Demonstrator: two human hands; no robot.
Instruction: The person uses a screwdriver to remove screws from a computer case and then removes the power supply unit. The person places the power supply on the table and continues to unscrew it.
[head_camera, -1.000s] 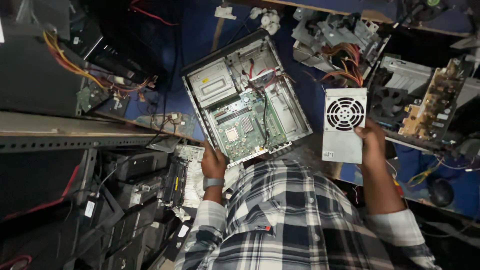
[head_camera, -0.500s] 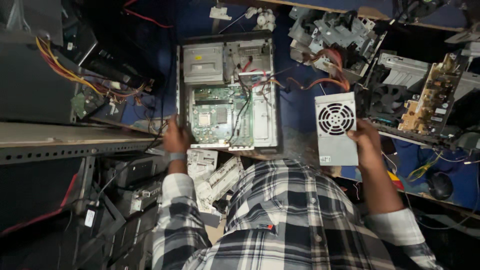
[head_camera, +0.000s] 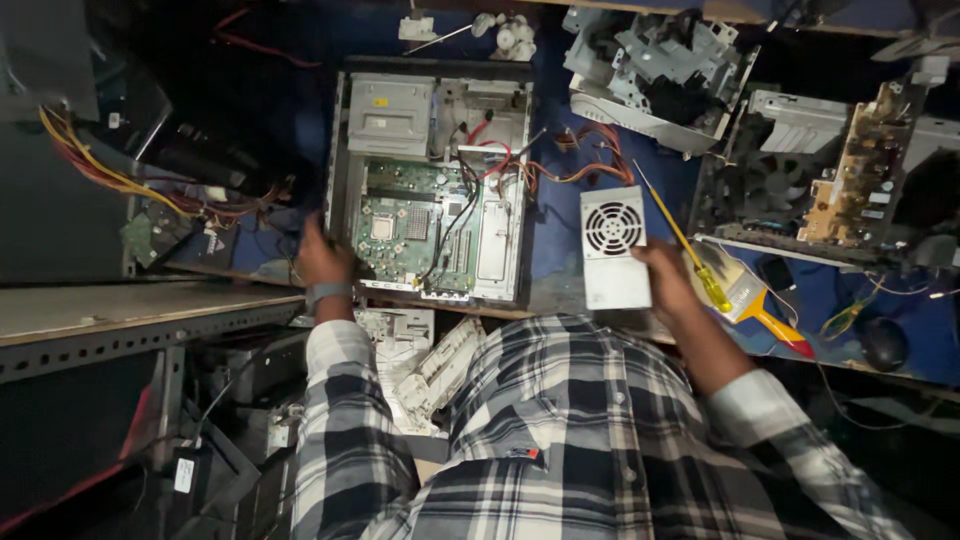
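While the left hand (head_camera: 322, 262) grips the open computer case (head_camera: 432, 180) at its near-left corner on the counter (head_camera: 556, 240), right hand (head_camera: 662, 272) clasps the power supply (head_camera: 614, 247) just right; boxy, likely heavy, rigid, hold by sides

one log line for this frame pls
left hand: grips open grey desktop case edge | right hand: holds grey metal power supply box | yellow-handled screwdriver: on bench

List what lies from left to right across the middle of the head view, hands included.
Yellow and red wire bundle → left hand → open computer case → grey power supply → right hand → yellow-handled screwdriver → tan circuit board.
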